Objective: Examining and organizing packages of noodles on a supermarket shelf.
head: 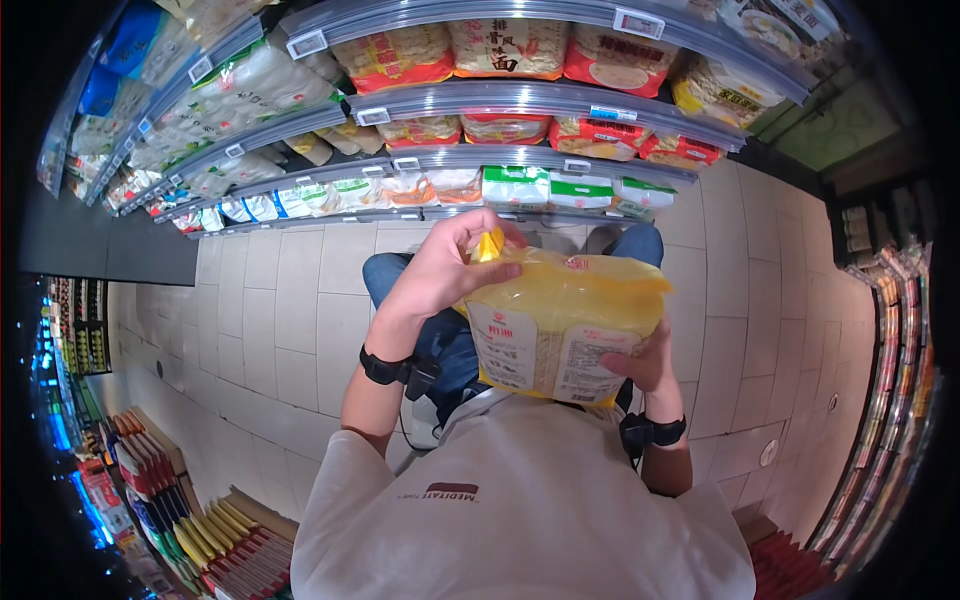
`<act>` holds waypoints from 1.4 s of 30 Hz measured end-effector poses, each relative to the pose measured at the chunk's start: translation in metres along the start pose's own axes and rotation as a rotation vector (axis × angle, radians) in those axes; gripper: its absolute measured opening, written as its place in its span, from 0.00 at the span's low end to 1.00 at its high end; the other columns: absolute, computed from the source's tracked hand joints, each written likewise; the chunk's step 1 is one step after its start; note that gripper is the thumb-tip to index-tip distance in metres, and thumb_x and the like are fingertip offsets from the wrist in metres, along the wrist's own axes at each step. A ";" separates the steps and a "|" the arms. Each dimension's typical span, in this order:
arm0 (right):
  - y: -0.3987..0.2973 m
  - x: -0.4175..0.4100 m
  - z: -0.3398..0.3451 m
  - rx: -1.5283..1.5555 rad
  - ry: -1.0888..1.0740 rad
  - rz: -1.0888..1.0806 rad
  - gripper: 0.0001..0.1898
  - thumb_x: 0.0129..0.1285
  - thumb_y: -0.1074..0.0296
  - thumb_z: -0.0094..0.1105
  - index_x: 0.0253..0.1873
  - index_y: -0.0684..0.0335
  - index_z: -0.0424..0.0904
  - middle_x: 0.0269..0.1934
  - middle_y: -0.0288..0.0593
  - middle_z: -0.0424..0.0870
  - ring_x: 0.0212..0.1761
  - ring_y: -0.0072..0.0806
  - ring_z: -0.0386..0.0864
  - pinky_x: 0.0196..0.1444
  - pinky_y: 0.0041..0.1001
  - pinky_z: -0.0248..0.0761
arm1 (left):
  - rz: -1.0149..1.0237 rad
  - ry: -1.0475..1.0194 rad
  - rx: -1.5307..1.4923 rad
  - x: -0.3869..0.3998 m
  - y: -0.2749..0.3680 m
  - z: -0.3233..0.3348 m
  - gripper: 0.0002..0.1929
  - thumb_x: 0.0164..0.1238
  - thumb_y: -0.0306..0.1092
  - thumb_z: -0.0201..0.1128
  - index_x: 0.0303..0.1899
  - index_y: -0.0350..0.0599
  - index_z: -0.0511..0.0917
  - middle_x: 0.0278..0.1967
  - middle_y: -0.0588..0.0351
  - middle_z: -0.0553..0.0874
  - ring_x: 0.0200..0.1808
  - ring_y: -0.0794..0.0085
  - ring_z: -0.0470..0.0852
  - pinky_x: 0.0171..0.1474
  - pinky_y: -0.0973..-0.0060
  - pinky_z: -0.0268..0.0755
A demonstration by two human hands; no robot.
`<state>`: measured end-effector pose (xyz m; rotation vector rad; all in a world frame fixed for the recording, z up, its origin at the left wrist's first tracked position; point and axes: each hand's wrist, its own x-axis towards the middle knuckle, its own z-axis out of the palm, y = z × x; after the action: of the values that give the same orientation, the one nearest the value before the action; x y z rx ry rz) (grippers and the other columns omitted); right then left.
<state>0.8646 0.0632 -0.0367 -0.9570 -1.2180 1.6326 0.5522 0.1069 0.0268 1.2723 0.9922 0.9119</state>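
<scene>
A yellow plastic bag of dried noodles is held up in front of my chest, its printed panels turned towards me. My left hand pinches the bag's upper left corner, with a bit of yellow film sticking up between thumb and fingers. Lower down on the right side, my right hand grips the bag, thumb on the printed panel and fingers hidden behind it. The film along the top looks slack and creased. Beneath the bag are my bent knees in jeans.
Ahead stands a shelf unit with bagged noodles, and green-and-white packages on its lowest level. Grey floor tiles surround me. Another stocked shelf lines the right side. Stacked packets lie behind me on the left.
</scene>
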 end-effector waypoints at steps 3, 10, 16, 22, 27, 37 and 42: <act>-0.002 0.001 0.000 -0.022 -0.020 -0.005 0.49 0.39 0.79 0.83 0.71 0.65 0.67 0.58 0.41 0.82 0.61 0.30 0.80 0.64 0.32 0.76 | -0.059 0.170 -0.105 0.000 -0.007 0.006 0.10 0.66 0.21 0.73 0.39 0.42 0.77 0.43 0.61 0.88 0.44 0.83 0.82 0.47 0.80 0.76; -0.006 0.005 0.002 -0.081 -0.066 -0.036 0.50 0.40 0.74 0.84 0.72 0.66 0.65 0.60 0.41 0.80 0.62 0.29 0.78 0.66 0.31 0.72 | -0.079 0.276 -0.153 -0.003 -0.014 0.009 0.07 0.70 0.26 0.73 0.38 0.43 0.80 0.33 0.67 0.84 0.33 0.87 0.79 0.36 0.83 0.73; -0.001 0.006 0.000 -0.077 -0.089 -0.048 0.50 0.40 0.72 0.84 0.72 0.66 0.65 0.60 0.42 0.79 0.63 0.30 0.78 0.66 0.32 0.73 | -0.087 0.300 -0.081 -0.008 -0.010 0.010 0.05 0.70 0.28 0.73 0.38 0.40 0.84 0.35 0.65 0.86 0.34 0.85 0.80 0.38 0.82 0.74; 0.002 0.005 0.000 -0.060 -0.081 -0.031 0.50 0.40 0.73 0.84 0.71 0.66 0.66 0.59 0.42 0.80 0.62 0.30 0.79 0.65 0.32 0.74 | -0.019 0.320 -0.076 -0.009 -0.012 0.012 0.07 0.71 0.30 0.73 0.34 0.38 0.86 0.32 0.66 0.86 0.32 0.87 0.79 0.36 0.82 0.73; 0.007 0.003 -0.002 -0.055 -0.077 -0.039 0.49 0.39 0.75 0.84 0.70 0.66 0.66 0.59 0.42 0.81 0.61 0.31 0.80 0.64 0.33 0.75 | 0.017 0.314 -0.039 -0.011 -0.008 0.013 0.06 0.71 0.29 0.72 0.36 0.36 0.85 0.33 0.64 0.88 0.34 0.85 0.80 0.39 0.81 0.75; 0.025 0.001 -0.016 -0.019 -0.063 -0.027 0.48 0.38 0.78 0.83 0.69 0.65 0.67 0.58 0.42 0.82 0.61 0.34 0.81 0.63 0.35 0.77 | 0.235 -0.024 0.088 -0.016 -0.003 0.000 0.20 0.63 0.28 0.72 0.57 0.40 0.79 0.65 0.47 0.78 0.66 0.61 0.76 0.69 0.65 0.69; 0.047 -0.011 -0.029 -0.018 0.067 -0.067 0.49 0.37 0.76 0.85 0.69 0.65 0.67 0.59 0.40 0.80 0.61 0.34 0.79 0.63 0.36 0.76 | 0.289 -0.052 0.310 -0.024 -0.025 0.002 0.52 0.62 0.40 0.74 0.83 0.45 0.49 0.80 0.45 0.58 0.81 0.53 0.58 0.80 0.60 0.49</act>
<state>0.8863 0.0549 -0.0877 -0.9650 -1.2085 1.5280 0.5462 0.0819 0.0035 1.7266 0.9484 0.9629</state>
